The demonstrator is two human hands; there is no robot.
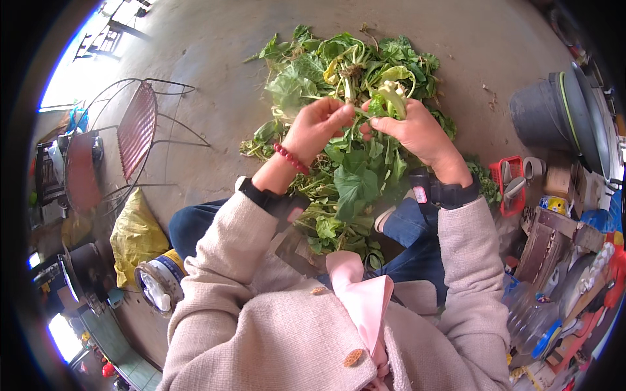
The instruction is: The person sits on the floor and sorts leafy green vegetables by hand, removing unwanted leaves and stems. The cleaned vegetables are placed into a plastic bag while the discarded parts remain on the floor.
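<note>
My right hand point(415, 129) is closed around a leafy green vegetable point(392, 100) with a thick pale stalk. Just beside it, my left hand point(320, 124), with a red bead bracelet point(291, 159) at the wrist, pinches a thin green stem that runs towards the right hand. Under and beyond both hands lies a large heap of leafy greens point(357, 188) on the floor, some with roots and yellowed leaves. Black straps with small devices circle both wrists.
A metal-framed chair point(138, 131) with a woven red seat, a yellow sack point(138, 237) and a bucket point(159, 283) are at the left. Right of the heap are a red plastic basket point(509, 207), a dark bucket point(540, 112), a clear plastic jar point(530, 317) and mixed household items.
</note>
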